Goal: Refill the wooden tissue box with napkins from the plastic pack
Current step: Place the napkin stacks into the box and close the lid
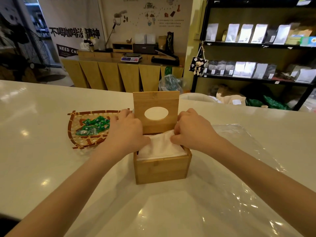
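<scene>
The wooden tissue box [161, 169] stands in the middle of the white counter, its lid [156, 101] with an oval hole hinged upright at the back. A stack of white napkins [159, 149] fills the box to the rim, its top sheet bunched up. My left hand [125, 131] presses on the stack's left side, fingers curled on the napkins. My right hand [191, 130] pinches the raised top napkin at the right rear. The clear plastic pack [242, 168] lies flattened on the counter to the right and front, with no napkins seen in it.
A woven bamboo tray [73, 127] with several green wrapped candies sits just left of the box, close to my left hand. Beyond the counter's far edge are a wooden cabinet with a scale and black shelves of bagged goods.
</scene>
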### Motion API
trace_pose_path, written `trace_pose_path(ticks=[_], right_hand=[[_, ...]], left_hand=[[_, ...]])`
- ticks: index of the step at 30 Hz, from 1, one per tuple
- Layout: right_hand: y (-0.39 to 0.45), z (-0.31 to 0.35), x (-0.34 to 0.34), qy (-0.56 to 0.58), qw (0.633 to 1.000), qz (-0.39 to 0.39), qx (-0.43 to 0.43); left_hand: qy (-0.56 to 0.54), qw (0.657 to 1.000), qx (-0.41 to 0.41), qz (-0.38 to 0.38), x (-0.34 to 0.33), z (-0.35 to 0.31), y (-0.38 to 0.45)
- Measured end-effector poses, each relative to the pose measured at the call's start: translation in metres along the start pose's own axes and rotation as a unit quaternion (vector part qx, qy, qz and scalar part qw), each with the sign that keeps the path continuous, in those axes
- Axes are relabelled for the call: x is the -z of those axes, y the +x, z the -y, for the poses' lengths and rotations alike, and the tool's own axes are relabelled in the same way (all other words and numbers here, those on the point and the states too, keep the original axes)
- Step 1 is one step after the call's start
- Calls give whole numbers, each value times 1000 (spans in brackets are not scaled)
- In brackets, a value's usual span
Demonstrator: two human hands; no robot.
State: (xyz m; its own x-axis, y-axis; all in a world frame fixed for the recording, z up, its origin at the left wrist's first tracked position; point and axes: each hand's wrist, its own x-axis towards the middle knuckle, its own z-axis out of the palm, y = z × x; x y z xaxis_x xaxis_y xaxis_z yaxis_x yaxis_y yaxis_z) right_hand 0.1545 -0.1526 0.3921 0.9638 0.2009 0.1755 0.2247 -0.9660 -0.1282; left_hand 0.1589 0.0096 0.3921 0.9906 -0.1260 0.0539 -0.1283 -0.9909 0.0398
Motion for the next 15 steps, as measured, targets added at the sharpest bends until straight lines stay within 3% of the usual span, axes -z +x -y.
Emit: trace_pose_path(ticks=[5, 11, 13, 15], right_hand=[[2, 5, -11, -18, 999, 19, -23], [-1, 0, -2, -16, 999, -49, 2], [-2, -3, 13, 66, 998, 9, 13], [-3, -4, 27, 97, 983, 151, 26]], left_hand=[[35, 997, 32, 62, -10, -4, 6], [55, 996, 35, -65, -4, -5, -6], [-8, 999, 6, -42, 2, -2, -10], [-50, 997, -14, 53, 6, 2, -11]])
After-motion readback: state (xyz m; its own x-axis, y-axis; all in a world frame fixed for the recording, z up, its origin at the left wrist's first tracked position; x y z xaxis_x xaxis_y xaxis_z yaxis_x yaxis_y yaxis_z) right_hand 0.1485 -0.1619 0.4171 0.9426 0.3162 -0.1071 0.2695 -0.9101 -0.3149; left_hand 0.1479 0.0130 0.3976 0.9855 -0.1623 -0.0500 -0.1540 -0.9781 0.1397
